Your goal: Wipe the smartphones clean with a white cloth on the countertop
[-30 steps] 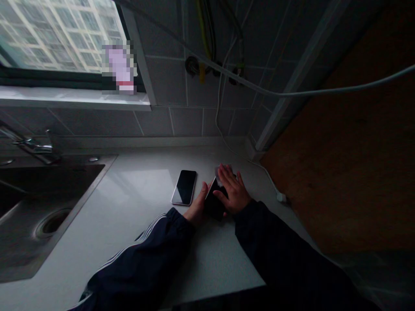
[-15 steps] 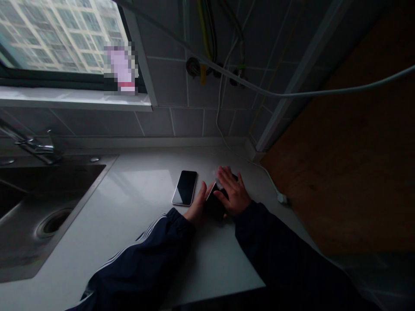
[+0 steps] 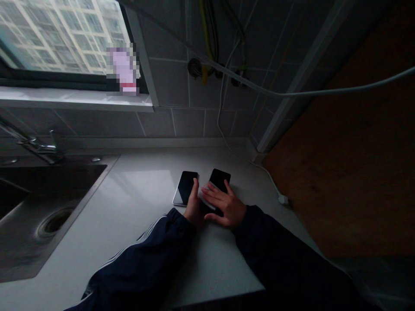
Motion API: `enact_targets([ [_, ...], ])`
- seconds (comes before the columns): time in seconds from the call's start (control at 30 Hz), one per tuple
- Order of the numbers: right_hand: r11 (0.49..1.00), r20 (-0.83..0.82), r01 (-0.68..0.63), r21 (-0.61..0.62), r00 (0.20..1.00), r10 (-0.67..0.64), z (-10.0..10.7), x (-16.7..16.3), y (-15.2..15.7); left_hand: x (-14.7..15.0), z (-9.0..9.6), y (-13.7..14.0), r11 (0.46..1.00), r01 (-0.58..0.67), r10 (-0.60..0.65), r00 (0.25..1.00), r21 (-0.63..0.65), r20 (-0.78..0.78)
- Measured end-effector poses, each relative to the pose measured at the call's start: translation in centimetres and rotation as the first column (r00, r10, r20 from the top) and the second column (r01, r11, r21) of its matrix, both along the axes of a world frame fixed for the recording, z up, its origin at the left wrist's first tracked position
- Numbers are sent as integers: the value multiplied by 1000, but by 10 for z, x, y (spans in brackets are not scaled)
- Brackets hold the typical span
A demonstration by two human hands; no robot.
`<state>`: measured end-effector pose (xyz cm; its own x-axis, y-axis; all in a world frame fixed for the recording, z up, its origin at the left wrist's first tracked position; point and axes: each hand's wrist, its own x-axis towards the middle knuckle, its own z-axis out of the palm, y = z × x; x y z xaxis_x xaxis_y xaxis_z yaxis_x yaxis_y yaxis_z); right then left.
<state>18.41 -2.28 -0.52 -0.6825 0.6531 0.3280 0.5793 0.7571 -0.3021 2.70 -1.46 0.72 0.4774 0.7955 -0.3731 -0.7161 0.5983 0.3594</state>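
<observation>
A dark phone-like slab (image 3: 220,175) is held low over the counter, its upper part showing between my hands. My left hand (image 3: 192,209) grips its left side with the thumb pointing up, the other fingers mostly hidden behind it. Flat across its dark face lies my right hand (image 3: 227,206), pressing a thin white wipe (image 3: 207,201) under the fingers. Right thumb and fingers are spread. Just left of my left hand, a second phone (image 3: 184,189) with a black screen and pale edge rests face up on the white counter (image 3: 136,233).
A steel sink (image 3: 19,259) with a faucet (image 3: 42,149) is on the left. A white cable (image 3: 275,93) hangs across the view, and a white plug (image 3: 283,199) lies at the counter's right edge. A brown wooden panel (image 3: 350,181) stands at right.
My right hand has slid the wipe from the slab's upper end down and left, uncovering the top. My left thumb now stands more upright, overlapping the other phone's edge.
</observation>
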Motion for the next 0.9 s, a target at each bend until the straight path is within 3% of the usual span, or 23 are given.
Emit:
enact_targets([
  [0.1, 999, -6, 33, -22, 999, -33, 1, 5, 5, -2, -2, 2, 1000, -18, 17, 998, 24, 64],
  [0.27, 948, -22, 316, -26, 948, -316, 7, 21, 20, -5, -1, 0, 997, 47, -50, 998, 59, 45],
  [0.37, 924, -78, 382, -5, 921, -381, 8, 26, 24, -7, -3, 0, 989, 106, -109, 994, 100, 25],
  [0.47, 956, -141, 293, 11, 947, -289, 8, 26, 22, -8, -6, 0, 990, 92, -96, 995, 105, 30],
  [0.6, 998, -248, 53, 44, 968, -41, 8, 24, 17, -8, -9, 2, 998, 14, -19, 996, 58, 83],
  [0.73, 996, -313, -64, 63, 946, 81, 10, 23, 12, -8, -10, 2, 999, -26, 21, 994, 48, 108],
  [0.9, 969, -262, -247, 16, 934, 243, 13, 16, 2, -8, -10, 2, 996, -91, 90, 990, 12, 107],
])
